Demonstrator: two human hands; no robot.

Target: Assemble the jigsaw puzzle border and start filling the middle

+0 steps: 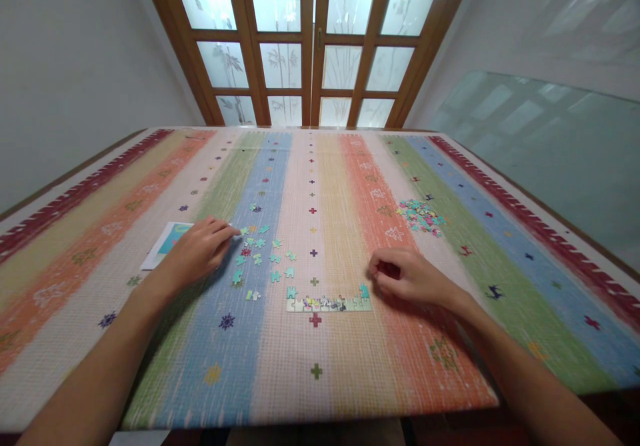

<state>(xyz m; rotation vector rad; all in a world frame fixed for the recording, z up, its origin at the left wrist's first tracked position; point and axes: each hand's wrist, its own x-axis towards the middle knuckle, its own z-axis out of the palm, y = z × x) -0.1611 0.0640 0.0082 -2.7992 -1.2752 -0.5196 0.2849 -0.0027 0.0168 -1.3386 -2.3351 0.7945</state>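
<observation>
My left hand rests over the left part of the cloth with its index finger stretched out. Its fingertip is at a small green puzzle piece, on the edge of a loose scatter of turquoise and green pieces. A picture card lies partly under that hand. In front of me is a joined row of puzzle pieces, with a turquoise piece above its left end and another turquoise piece above its right end. Just right of that, my right hand is curled closed; anything inside its fingers is hidden.
A heap of mixed puzzle pieces lies farther back on the right. The striped tablecloth covers the table. Beyond its far edge stand wood-framed glass doors, and a glass panel is on the right.
</observation>
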